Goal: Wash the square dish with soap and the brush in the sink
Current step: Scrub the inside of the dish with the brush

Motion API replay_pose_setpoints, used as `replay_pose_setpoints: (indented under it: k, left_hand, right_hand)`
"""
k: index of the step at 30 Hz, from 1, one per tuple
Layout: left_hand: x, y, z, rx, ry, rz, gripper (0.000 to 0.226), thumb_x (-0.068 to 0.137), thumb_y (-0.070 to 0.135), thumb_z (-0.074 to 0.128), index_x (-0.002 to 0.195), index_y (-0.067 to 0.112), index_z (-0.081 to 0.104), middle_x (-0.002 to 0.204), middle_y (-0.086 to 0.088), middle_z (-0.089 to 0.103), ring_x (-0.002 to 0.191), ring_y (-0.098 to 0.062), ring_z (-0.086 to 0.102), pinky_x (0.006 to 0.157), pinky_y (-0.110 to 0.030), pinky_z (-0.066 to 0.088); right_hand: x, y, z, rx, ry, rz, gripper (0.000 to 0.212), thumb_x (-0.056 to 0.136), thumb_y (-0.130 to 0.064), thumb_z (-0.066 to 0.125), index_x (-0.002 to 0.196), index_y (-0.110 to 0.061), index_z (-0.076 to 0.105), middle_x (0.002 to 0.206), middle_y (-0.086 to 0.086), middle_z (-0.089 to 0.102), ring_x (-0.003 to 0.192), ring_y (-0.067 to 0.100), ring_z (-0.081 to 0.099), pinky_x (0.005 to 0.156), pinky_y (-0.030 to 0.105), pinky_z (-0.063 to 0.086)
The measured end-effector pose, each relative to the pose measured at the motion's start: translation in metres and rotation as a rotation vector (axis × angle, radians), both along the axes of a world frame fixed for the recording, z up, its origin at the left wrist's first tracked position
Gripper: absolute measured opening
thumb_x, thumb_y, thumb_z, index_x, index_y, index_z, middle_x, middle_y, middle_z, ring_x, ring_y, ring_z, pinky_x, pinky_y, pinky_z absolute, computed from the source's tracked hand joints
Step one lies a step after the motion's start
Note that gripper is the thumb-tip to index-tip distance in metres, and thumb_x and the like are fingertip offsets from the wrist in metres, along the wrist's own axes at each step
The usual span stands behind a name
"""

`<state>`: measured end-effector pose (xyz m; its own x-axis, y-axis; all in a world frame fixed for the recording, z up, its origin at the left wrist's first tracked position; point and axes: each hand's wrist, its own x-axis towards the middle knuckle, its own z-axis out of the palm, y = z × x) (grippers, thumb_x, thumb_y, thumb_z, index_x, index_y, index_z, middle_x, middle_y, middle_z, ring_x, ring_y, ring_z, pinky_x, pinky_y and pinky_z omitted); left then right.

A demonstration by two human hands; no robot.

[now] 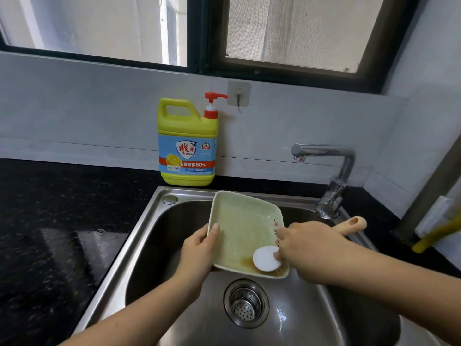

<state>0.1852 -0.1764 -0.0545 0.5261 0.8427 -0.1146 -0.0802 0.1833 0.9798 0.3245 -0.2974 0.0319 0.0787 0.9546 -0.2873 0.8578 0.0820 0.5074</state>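
head view: a square dish (244,228) of glossy pale green ceramic, with rounded corners and a cream rim, is held tilted over the basin of a brushed stainless-steel sink (149,245). a small floral motif sits by its right edge, and brown residue pools in its near right corner. the left hand (199,248) grips the dish's left edge, thumb over the rim on the inner face. the right hand (309,248) is curled round the light wooden handle of the brush (265,258), whose round white head sits in that soiled corner. below the dish lies a perforated metal drain strainer (245,304). a yellow plastic soap bottle (187,146) with a red pump stands on the speckled black countertop (50,221) behind the sink. a chrome faucet (331,171) rises at the right.
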Motion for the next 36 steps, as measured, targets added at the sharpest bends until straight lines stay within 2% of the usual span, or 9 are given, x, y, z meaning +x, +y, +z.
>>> replay_pose_setpoints:
  k: [6, 15, 18, 20, 23, 25, 30, 33, 36]
  left_hand:
    - [0.003, -0.001, 0.000, -0.106, -0.050, -0.041, 0.029, 0.097, 0.031, 0.047, 0.099, 0.013, 0.068, 0.083, -0.007, 0.075, 0.071, -0.021, 0.070, 0.060, -0.034, 0.057]
    - [0.001, 0.002, 0.000, -0.148, -0.094, -0.053, 0.026, 0.098, 0.029, 0.045, 0.107, 0.013, 0.064, 0.094, -0.008, 0.073, 0.087, -0.026, 0.069, 0.083, -0.052, 0.053]
    - [0.002, 0.001, 0.001, -0.186, -0.113, -0.050, 0.024, 0.098, 0.024, 0.045, 0.111, 0.013, 0.061, 0.105, -0.012, 0.070, 0.099, -0.031, 0.066, 0.091, -0.061, 0.047]
    - [0.003, -0.001, 0.000, -0.203, -0.115, -0.056, 0.022, 0.097, 0.020, 0.046, 0.115, 0.013, 0.058, 0.110, -0.012, 0.067, 0.103, -0.033, 0.064, 0.092, -0.063, 0.046]
    - [0.003, -0.002, 0.000, -0.236, -0.096, -0.095, 0.021, 0.095, 0.013, 0.050, 0.116, 0.014, 0.053, 0.109, -0.011, 0.065, 0.101, -0.032, 0.064, 0.091, -0.063, 0.047]
    - [0.003, 0.001, -0.001, -0.260, -0.064, -0.134, 0.023, 0.092, 0.009, 0.053, 0.115, 0.013, 0.051, 0.107, -0.012, 0.065, 0.095, -0.031, 0.066, 0.092, -0.061, 0.047]
    - [0.003, 0.005, -0.001, -0.288, 0.018, -0.173, 0.038, 0.089, 0.032, 0.055, 0.116, 0.004, 0.051, 0.097, -0.021, 0.067, 0.080, -0.033, 0.065, 0.071, -0.041, 0.057]
    - [0.002, 0.008, 0.002, -0.342, 0.022, -0.135, 0.038, 0.089, 0.039, 0.049, 0.106, 0.007, 0.058, 0.072, -0.011, 0.063, 0.057, -0.024, 0.064, 0.052, -0.032, 0.056]
    - [-0.001, 0.007, 0.002, -0.333, 0.118, -0.205, 0.034, 0.088, 0.042, 0.047, 0.093, 0.013, 0.064, 0.056, -0.002, 0.060, 0.051, -0.016, 0.062, 0.055, -0.030, 0.055]
  right_hand:
    - [-0.016, 0.005, -0.008, 0.278, 0.253, 0.012, 0.039, 0.097, -0.020, 0.041, 0.132, -0.033, 0.049, 0.089, -0.002, 0.030, 0.101, 0.027, 0.050, 0.066, 0.033, 0.033]
    - [0.028, 0.005, -0.027, 0.761, 0.512, -0.432, 0.046, 0.092, -0.041, 0.045, 0.138, -0.044, 0.039, 0.099, -0.002, 0.047, 0.099, 0.023, 0.055, 0.074, 0.033, 0.043]
    - [0.042, 0.003, -0.036, 0.740, 0.701, -0.608, 0.061, 0.080, -0.056, 0.053, 0.138, -0.038, 0.041, 0.115, -0.002, 0.059, 0.103, 0.022, 0.058, 0.079, 0.035, 0.049]
    - [0.046, 0.006, -0.040, 0.747, 0.887, -0.679, 0.057, 0.074, -0.058, 0.057, 0.125, -0.034, 0.056, 0.109, -0.005, 0.066, 0.097, 0.019, 0.062, 0.080, 0.035, 0.052]
    - [0.050, 0.014, -0.044, 0.743, 1.060, -0.728, 0.017, 0.081, -0.026, 0.060, 0.092, -0.017, 0.070, 0.085, 0.002, 0.069, 0.084, 0.023, 0.064, 0.071, 0.031, 0.048]
    - [0.054, 0.017, -0.046, 0.726, 1.120, -0.754, 0.010, 0.080, -0.012, 0.060, 0.084, -0.008, 0.068, 0.080, 0.008, 0.067, 0.077, 0.025, 0.062, 0.065, 0.030, 0.043]
    - [0.072, 0.014, -0.047, 0.644, 1.230, -0.792, 0.010, 0.081, -0.007, 0.064, 0.089, -0.006, 0.070, 0.091, 0.011, 0.073, 0.086, 0.026, 0.069, 0.082, 0.040, 0.053]
    - [0.078, 0.012, -0.046, 0.536, 1.249, -0.764, 0.012, 0.081, -0.008, 0.065, 0.092, -0.005, 0.069, 0.093, 0.011, 0.073, 0.085, 0.024, 0.070, 0.084, 0.038, 0.054]
    - [0.082, 0.015, -0.044, 0.386, 1.146, -0.680, 0.019, 0.079, -0.017, 0.066, 0.093, -0.004, 0.068, 0.092, 0.013, 0.072, 0.085, 0.027, 0.069, 0.085, 0.041, 0.054]
